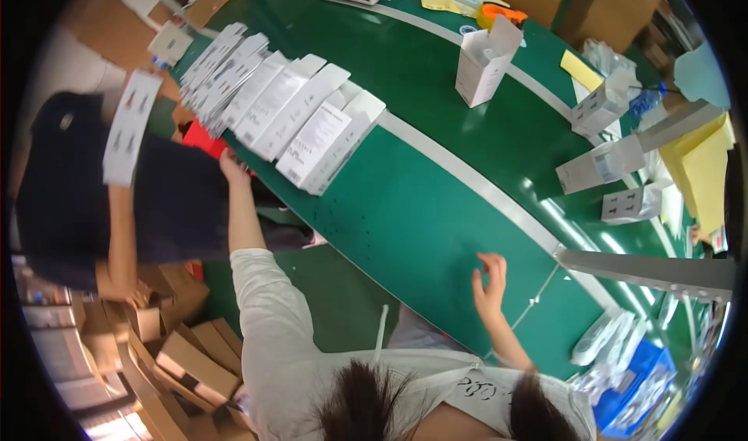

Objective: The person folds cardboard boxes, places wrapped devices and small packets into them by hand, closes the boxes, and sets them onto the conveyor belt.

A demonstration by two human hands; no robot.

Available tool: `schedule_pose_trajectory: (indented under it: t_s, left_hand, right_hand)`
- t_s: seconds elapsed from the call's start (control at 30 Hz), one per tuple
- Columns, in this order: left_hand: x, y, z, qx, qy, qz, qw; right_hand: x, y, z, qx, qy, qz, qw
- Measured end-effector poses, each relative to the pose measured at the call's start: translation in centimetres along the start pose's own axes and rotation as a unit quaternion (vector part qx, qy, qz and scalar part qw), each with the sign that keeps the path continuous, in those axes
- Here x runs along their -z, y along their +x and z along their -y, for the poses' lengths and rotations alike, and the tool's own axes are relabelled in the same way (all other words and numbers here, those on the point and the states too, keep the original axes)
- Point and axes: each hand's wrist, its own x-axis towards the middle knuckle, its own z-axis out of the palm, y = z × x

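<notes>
My left hand [231, 166] reaches far out to the left, at the table edge beside a row of white cartons [315, 146]. A red object [204, 139] lies right by its fingers; the fingers are small and partly hidden, so whether they hold anything is unclear. The cartons lean in a line, opened-up ones at the near end and flat folded ones [226, 71] at the far end. Above the bare green tabletop [405, 207], my right hand [490, 287] hovers with fingers loosely bent and apart, nothing in it.
A person in dark clothing [132, 199] stands at left beside a flat white carton [128, 129]. Open white boxes [483, 67] stand across a pale rail on the green belt. A metal post [647, 273] juts in from the right, near a blue bin [639, 390]. Brown cardboard boxes [199, 363] fill the lower left.
</notes>
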Motion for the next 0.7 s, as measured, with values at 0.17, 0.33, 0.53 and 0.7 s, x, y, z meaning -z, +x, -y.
schedule_pose_trajectory:
  t_s: [0.17, 0.33, 0.53, 0.7]
  left_hand:
    - [-0.5, 10.4, 1.7, 0.094, 0.027, 0.128, 0.987]
    - [-3.9, 10.2, -0.3, 0.392, -0.323, 0.492, 0.708]
    - [-0.5, 10.1, 0.1, 0.158, -0.118, 0.528, 0.826]
    - [2.7, 10.6, 2.9, 0.056, 0.007, 0.484, 0.873]
  right_hand:
    - [-10.2, 5.3, 0.6, -0.019, 0.132, 0.046, 0.99]
    - [-17.2, 10.7, 2.6, -0.029, 0.225, 0.113, 0.967]
    - [-23.5, 17.4, 4.3, -0.083, 0.378, 0.124, 0.914]
    - [-25.4, 18.8, 6.8, -0.159, 0.459, 0.104, 0.868]
